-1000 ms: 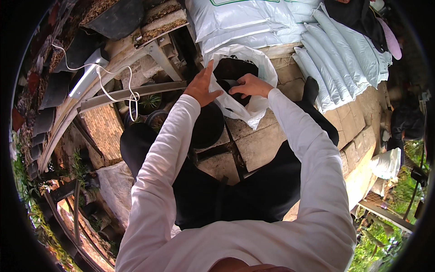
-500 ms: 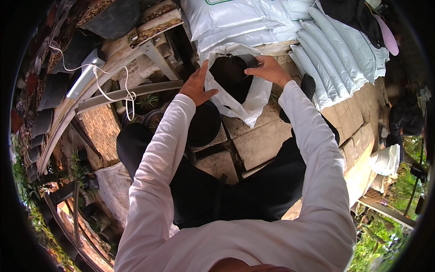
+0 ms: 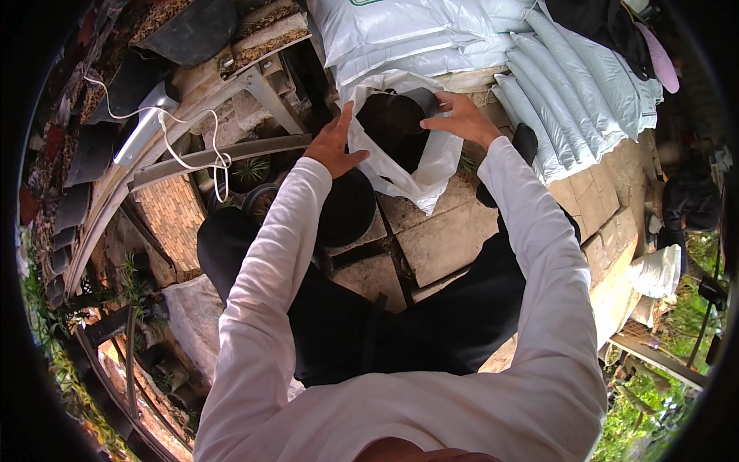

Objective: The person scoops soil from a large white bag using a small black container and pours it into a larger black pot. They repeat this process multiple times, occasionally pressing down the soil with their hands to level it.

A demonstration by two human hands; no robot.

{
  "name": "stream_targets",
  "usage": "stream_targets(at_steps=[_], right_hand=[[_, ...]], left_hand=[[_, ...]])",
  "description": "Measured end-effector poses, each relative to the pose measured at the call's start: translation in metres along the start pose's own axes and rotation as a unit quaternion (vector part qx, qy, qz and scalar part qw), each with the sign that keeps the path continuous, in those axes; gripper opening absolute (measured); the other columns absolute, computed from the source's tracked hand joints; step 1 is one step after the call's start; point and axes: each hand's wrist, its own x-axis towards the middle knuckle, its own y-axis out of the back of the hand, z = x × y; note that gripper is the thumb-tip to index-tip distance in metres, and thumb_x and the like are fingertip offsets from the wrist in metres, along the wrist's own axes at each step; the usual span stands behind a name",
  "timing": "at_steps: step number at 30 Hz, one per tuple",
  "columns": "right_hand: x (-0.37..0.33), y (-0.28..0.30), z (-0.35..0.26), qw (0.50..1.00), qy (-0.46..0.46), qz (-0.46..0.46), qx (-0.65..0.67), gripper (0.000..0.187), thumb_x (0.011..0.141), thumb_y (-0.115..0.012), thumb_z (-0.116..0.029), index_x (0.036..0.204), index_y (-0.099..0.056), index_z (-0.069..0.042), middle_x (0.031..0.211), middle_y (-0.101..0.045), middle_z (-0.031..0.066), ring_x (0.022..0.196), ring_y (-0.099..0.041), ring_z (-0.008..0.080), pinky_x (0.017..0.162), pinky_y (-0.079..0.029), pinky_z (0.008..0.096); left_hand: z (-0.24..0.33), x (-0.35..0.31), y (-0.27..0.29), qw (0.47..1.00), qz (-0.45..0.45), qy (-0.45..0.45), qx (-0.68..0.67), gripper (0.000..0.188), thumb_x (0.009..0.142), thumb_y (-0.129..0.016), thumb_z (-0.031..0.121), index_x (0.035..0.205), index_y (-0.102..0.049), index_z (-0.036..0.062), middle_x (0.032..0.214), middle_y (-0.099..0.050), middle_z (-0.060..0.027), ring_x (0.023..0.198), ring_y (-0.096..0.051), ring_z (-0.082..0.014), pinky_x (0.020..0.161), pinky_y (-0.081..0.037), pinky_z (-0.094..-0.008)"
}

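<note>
An opened white plastic bag [image 3: 433, 175] stands in front of me with dark, soil-like material [image 3: 385, 123] inside. My right hand [image 3: 466, 119] holds a dark, rounded pot [image 3: 420, 98] by its right side, thumb toward me, within the bag's mouth. Much of that pot blends into the dark contents, so its full shape is hard to see. At the bag's left rim rests my left hand [image 3: 335, 146], its fingers stretched up along the outside and the thumb spread apart. Below it sits a round black tub [image 3: 346, 212], partly covered by my left sleeve.
Stacked white sacks [image 3: 408, 38] lie behind the bag, and more sacks [image 3: 566, 96] lean at the right. On the left a white cable [image 3: 181, 162] hangs over a curved beam [image 3: 231, 160]. Paving slabs [image 3: 446, 239] cover the ground; a person [image 3: 689, 200] is at the far right.
My right hand and the dark pot have shifted very slightly to the right. The left hand stays at the bag's rim.
</note>
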Motion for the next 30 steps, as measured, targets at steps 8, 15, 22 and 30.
stream_targets(at_steps=[8, 15, 22, 30], right_hand=[[-0.006, 0.001, 0.001, 0.999, 0.009, -0.037, -0.019, 0.093, 0.072, -0.092, -0.038, 0.144, -0.056, 0.010, 0.138, -0.065, 0.0246, 0.125, -0.065, 0.0356, 0.107, -0.051, 0.0416], [-0.012, -0.006, 0.006, 0.999, 0.012, -0.044, -0.007, 0.092, 0.072, -0.093, -0.036, 0.142, -0.057, 0.010, 0.136, -0.066, 0.0250, 0.126, -0.064, 0.0361, 0.107, -0.051, 0.0425], [-0.012, 0.009, -0.005, 0.999, 0.011, -0.050, 0.003, 0.084, 0.074, -0.093, -0.036, 0.141, -0.062, 0.004, 0.129, -0.071, 0.0195, 0.121, -0.066, 0.0320, 0.104, -0.052, 0.0401], [-0.010, 0.025, 0.003, 0.999, 0.036, -0.018, 0.017, 0.060, 0.083, -0.088, -0.029, 0.131, -0.068, 0.002, 0.116, -0.074, 0.0106, 0.106, -0.067, 0.0194, 0.094, -0.054, 0.0347]], left_hand=[[-0.002, -0.002, 0.000, 1.000, -0.011, 0.001, 0.021, 0.115, 0.083, -0.086, 0.029, 0.169, -0.011, 0.0118, 0.156, -0.048, -0.0285, 0.143, -0.048, -0.0458, 0.122, -0.040, -0.0462], [-0.006, -0.004, -0.001, 1.000, -0.013, -0.003, 0.022, 0.116, 0.083, -0.086, 0.032, 0.169, -0.011, 0.0115, 0.155, -0.049, -0.0294, 0.144, -0.047, -0.0459, 0.122, -0.039, -0.0462], [-0.007, -0.006, 0.001, 0.999, -0.028, 0.013, 0.034, 0.117, 0.083, -0.086, 0.033, 0.169, -0.010, 0.0110, 0.149, -0.053, -0.0301, 0.141, -0.050, -0.0462, 0.120, -0.041, -0.0466], [-0.011, -0.014, 0.009, 0.997, -0.041, 0.044, 0.040, 0.116, 0.084, -0.085, 0.039, 0.169, -0.010, 0.0120, 0.150, -0.053, -0.0293, 0.141, -0.050, -0.0449, 0.120, -0.041, -0.0460]])
